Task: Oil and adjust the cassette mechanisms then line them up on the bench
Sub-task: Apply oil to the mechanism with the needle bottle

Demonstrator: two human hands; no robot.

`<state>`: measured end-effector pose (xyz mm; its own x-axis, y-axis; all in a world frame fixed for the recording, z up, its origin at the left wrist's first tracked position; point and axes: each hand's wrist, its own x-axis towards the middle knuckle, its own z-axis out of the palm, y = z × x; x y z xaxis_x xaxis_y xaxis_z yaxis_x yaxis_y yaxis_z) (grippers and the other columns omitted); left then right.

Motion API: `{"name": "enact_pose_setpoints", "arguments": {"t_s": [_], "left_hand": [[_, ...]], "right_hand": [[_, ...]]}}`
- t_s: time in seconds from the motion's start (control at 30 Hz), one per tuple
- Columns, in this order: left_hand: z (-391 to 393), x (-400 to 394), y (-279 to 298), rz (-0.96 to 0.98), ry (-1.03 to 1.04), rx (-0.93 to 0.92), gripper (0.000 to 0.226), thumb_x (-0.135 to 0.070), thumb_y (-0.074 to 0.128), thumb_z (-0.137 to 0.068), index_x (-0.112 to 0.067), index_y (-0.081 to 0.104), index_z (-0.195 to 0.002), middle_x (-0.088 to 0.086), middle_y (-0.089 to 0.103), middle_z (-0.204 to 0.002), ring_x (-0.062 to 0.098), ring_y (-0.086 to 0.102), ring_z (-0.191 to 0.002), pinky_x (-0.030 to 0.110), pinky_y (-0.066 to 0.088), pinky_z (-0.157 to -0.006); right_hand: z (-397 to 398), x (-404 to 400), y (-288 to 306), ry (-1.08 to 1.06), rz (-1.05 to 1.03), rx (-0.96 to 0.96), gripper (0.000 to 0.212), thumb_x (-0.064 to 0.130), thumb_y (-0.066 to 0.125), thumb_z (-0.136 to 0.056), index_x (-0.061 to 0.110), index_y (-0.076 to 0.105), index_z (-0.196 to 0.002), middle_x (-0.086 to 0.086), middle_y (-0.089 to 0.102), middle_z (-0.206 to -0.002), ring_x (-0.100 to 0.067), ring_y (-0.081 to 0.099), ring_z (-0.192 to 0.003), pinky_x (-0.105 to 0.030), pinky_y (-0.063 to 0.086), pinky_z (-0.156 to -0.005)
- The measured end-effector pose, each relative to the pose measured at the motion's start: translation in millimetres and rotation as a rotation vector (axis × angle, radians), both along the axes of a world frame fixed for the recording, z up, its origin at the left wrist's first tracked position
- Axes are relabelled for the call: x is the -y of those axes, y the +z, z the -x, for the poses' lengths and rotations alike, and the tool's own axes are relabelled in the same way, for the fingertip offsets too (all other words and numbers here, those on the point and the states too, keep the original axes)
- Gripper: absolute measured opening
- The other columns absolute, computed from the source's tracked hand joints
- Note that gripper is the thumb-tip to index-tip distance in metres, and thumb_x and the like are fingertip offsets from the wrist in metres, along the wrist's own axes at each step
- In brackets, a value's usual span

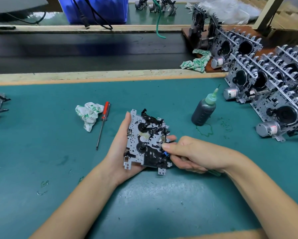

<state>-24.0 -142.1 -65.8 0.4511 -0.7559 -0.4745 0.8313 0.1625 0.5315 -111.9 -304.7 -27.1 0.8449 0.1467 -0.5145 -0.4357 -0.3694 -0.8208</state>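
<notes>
From the head camera, a cassette mechanism (147, 141) is held just above the green bench mat (58, 169), near the middle of the view. The left hand (120, 152) cradles it from beneath and from its left edge, the palm under the metal plate, the thumb lying up along the plate's left side and the fingertips showing past its right edge. The mechanism faces up, its two black reel hubs and gears in plain sight.

The right hand (184, 156) lies just to the right of the mechanism, touching its right edge. Its fingers are curled round a thin tool with a green handle (213, 173), whose end sticks out behind the palm; the thumb presses at the plate's edge beside a small blue part (165, 154).

An oil bottle (204, 109) with a green nozzle stands upright on the mat to the upper right, green smears at its foot. A red-handled screwdriver (103, 124) lies to the upper left, just beside a crumpled rag (88, 115). Rows of finished mechanisms (272, 87) stand on edge along the right side, well apart from the hands.
</notes>
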Motion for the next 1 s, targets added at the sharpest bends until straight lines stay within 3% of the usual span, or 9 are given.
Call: {"name": "enact_pose_setpoints", "arguments": {"t_s": [0.17, 0.27, 0.37, 0.5, 0.7, 0.8, 0.87, 0.93, 1.0], "left_hand": [[0.9, -2.2, 1.1, 0.059, -0.023, 0.001, 0.079, -0.073, 0.03, -0.086, -0.009, 0.074, -0.105, 0.016, 0.065, -0.12, 0.027, 0.065, -0.107, 0.037, 0.056, -0.085], [1.3, -4.3, 4.2, 0.103, 0.026, -0.014, 0.089, -0.078, 0.033, -0.081, -0.004, 0.068, -0.116, 0.021, 0.059, -0.128, 0.031, 0.06, -0.115, 0.043, 0.053, -0.09], [0.5, -5.0, 8.9, 0.176, 0.073, -0.056, 0.1, -0.081, 0.037, -0.08, 0.002, 0.048, -0.136, 0.029, 0.049, -0.136, 0.039, 0.051, -0.125, 0.051, 0.039, -0.106], [1.2, -4.8, 8.3, 0.282, 0.12, -0.131, 0.107, -0.083, 0.041, -0.078, 0.006, 0.039, -0.138, 0.034, 0.043, -0.138, 0.047, 0.046, -0.126, 0.06, 0.036, -0.104], [2.3, -5.1, 5.9, 0.34, 0.131, -0.185, 0.11, -0.082, 0.044, -0.077, 0.01, 0.04, -0.136, 0.036, 0.043, -0.137, 0.051, 0.045, -0.125, 0.056, 0.028, -0.11], [1.2, -6.5, 5.7, 0.325, 0.126, -0.149, 0.109, -0.082, 0.043, -0.077, 0.01, 0.041, -0.136, 0.035, 0.045, -0.136, 0.05, 0.047, -0.124, 0.056, 0.031, -0.107], [-0.5, -7.7, 4.6, 0.306, 0.07, -0.097, 0.107, -0.084, 0.039, -0.077, 0.004, 0.04, -0.139, 0.031, 0.046, -0.137, 0.047, 0.047, -0.125, 0.056, 0.032, -0.107], [-2.0, -9.5, 4.1, 0.293, -0.016, -0.065, 0.106, -0.085, 0.035, -0.078, 0.001, 0.043, -0.139, 0.028, 0.046, -0.139, 0.045, 0.047, -0.126, 0.057, 0.036, -0.105], [-3.6, -11.9, 4.8, 0.286, -0.124, -0.044, 0.104, -0.085, 0.035, -0.077, -0.001, 0.049, -0.137, 0.027, 0.045, -0.14, 0.045, 0.044, -0.128, 0.058, 0.038, -0.104]], "right_hand": [[6.8, -3.5, -6.2, -0.058, -0.03, 0.129, 0.064, 0.044, 0.035, -0.097, 0.02, 0.039, -0.038, -0.001, 0.027, -0.029, -0.013, 0.024, -0.03, -0.013, 0.029, -0.042], [7.5, 3.3, -4.5, -0.168, -0.158, 0.146, 0.056, 0.044, 0.039, -0.095, 0.01, 0.04, -0.05, 0.0, 0.024, -0.028, -0.011, 0.017, -0.026, -0.014, 0.023, -0.033], [6.8, 11.5, -3.2, -0.27, -0.231, 0.179, 0.038, 0.033, 0.038, -0.097, 0.009, 0.047, -0.069, 0.001, 0.027, -0.032, -0.01, 0.012, -0.027, -0.011, 0.015, -0.036], [6.6, 15.8, -5.9, -0.308, -0.165, 0.193, 0.034, 0.025, 0.032, -0.102, 0.012, 0.048, -0.074, -0.001, 0.036, -0.038, -0.008, 0.018, -0.027, -0.01, 0.015, -0.036], [4.8, 15.2, -10.7, -0.323, -0.048, 0.208, 0.037, 0.025, 0.037, -0.101, 0.012, 0.056, -0.072, -0.001, 0.043, -0.041, -0.01, 0.03, -0.03, -0.012, 0.019, -0.033], [4.2, 13.8, -12.9, -0.371, 0.109, 0.279, 0.039, 0.029, 0.042, -0.099, 0.016, 0.062, -0.068, 0.0, 0.046, -0.041, -0.013, 0.037, -0.032, -0.017, 0.03, -0.036], [4.6, 13.2, -15.3, -0.386, 0.406, 0.38, 0.038, 0.036, 0.044, -0.097, 0.021, 0.064, -0.068, 0.001, 0.052, -0.044, -0.015, 0.048, -0.041, -0.024, 0.04, -0.048], [6.1, 12.5, -18.1, -0.36, 0.831, 0.459, 0.031, 0.042, 0.044, -0.094, 0.027, 0.066, -0.077, 0.006, 0.057, -0.054, -0.018, 0.058, -0.061, -0.031, 0.044, -0.061], [7.0, 10.9, -15.9, -0.351, 1.023, 0.599, 0.017, 0.037, 0.05, -0.092, 0.03, 0.065, -0.099, 0.011, 0.06, -0.073, -0.019, 0.058, -0.08, -0.031, 0.041, -0.063]]}}
